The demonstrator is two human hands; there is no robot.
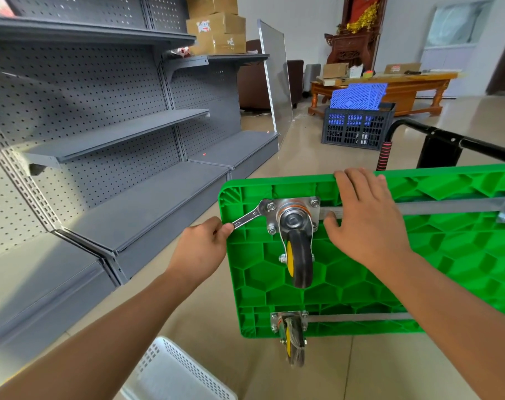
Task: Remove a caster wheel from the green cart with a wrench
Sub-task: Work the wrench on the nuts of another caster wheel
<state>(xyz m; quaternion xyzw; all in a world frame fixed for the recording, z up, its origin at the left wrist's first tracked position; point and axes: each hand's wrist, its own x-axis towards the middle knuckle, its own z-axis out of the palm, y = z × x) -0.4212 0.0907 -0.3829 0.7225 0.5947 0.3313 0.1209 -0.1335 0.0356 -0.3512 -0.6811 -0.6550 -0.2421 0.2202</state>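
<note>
Steel wrench [250, 216] in left hand's [200, 245] grip, seemingly on caster wheel [299, 256] bolt; right hand [364, 220] flat on green cart [418, 255].

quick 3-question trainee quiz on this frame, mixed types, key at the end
1. True or false: the wrench is on the upper-left bolt of the caster wheel's mounting plate.
2. Which hand grips the wrench handle? A) left hand B) right hand
3. Fill in: the right hand lies flat on the underside of the ____.

Key: 1 true; 2 A; 3 green cart
</note>
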